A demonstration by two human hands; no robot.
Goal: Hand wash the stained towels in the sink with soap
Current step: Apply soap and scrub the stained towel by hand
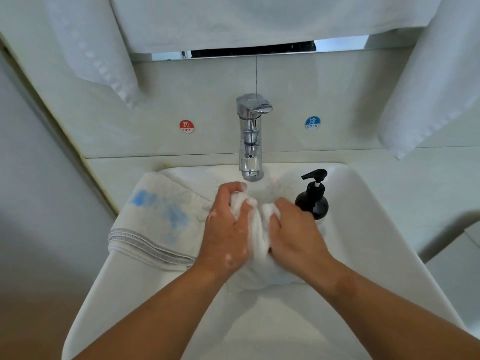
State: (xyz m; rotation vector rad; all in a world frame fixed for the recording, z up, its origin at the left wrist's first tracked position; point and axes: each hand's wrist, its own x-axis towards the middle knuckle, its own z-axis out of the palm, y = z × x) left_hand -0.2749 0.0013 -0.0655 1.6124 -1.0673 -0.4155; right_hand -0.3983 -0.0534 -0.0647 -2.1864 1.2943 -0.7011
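Over the white ceramic sink (363, 229), the left hand (228, 229) and right hand (296, 229) both clutch a bunched, sudsy white towel (259, 229); another, apparently blue-stained towel (161, 216) drapes the rim.

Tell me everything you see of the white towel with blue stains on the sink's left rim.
The white towel with blue stains is crumpled, folded cloth with smeared light-blue blotches on top and a grey stitched band along its near edge. It lies draped over the left rim of the white ceramic sink. Its right edge runs behind the left hand; contact unclear.
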